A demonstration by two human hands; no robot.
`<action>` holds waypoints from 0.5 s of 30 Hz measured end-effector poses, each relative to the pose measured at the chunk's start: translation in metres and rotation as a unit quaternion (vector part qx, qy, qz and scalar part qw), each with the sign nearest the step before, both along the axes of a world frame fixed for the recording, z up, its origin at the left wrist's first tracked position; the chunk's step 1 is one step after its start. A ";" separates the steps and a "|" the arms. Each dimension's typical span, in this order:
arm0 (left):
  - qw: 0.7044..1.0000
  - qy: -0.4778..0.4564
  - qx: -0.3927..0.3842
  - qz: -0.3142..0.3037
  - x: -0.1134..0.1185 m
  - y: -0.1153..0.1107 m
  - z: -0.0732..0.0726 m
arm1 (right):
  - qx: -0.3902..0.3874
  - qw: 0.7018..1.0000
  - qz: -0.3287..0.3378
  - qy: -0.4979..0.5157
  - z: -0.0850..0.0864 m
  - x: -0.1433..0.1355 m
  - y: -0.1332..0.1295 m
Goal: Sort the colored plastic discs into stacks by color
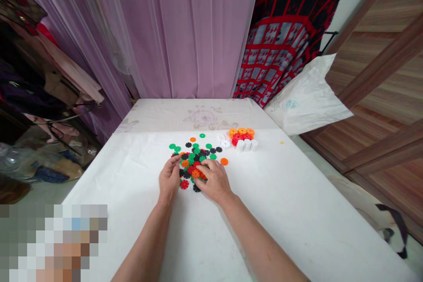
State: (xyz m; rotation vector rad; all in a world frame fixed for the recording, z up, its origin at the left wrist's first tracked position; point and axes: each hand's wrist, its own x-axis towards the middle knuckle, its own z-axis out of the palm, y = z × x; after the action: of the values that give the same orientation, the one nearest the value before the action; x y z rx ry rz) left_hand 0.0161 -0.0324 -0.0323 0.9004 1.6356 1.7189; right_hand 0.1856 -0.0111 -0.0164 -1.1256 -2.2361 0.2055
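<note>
A loose heap of flower-shaped plastic discs (pixel 191 157) in green, black, red and orange lies on the white table. My left hand (pixel 169 179) rests at the heap's left edge, fingers bent toward the discs, thumb apart from them, and no disc shows in its grasp. From the right, my right hand (pixel 215 179) reaches over the heap with thumb and fingers apart. An orange disc (pixel 196 173) lies by its fingertips, and its palm hides some discs. Behind it to the right stand orange stacks (pixel 242 131), red stacks (pixel 236 139) and white stacks (pixel 247 145) of discs.
A white cloth covers the table (pixel 271 202), with a flowered strip (pixel 201 116) at the far end. A white plastic bag (pixel 306 97) sits by the right edge. Purple curtains (pixel 188 31) hang behind. Clothes on a rack (pixel 49 70) stand left; wooden doors (pixel 380 66) right.
</note>
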 end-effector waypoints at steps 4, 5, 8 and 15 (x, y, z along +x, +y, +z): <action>1.000 0.001 -0.001 0.007 -0.002 0.001 -0.002 | -0.005 1.000 -0.004 -0.001 -0.005 -0.002 0.002; 1.000 0.001 -0.001 0.009 -0.002 0.001 -0.002 | -0.008 1.000 -0.003 0.002 -0.007 -0.001 0.003; 1.000 0.005 -0.003 0.009 0.000 0.001 -0.002 | -0.016 1.000 0.003 0.014 -0.010 -0.002 0.003; 0.998 0.061 -0.004 0.017 -0.013 -0.001 -0.002 | -0.006 0.999 0.012 0.033 -0.012 -0.001 0.002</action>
State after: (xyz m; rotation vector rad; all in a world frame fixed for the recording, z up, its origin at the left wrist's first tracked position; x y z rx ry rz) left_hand 0.0029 -0.0334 -0.0340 0.9952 1.7454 1.7078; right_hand 0.1849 -0.0092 -0.0287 -1.0838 -2.1931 0.2637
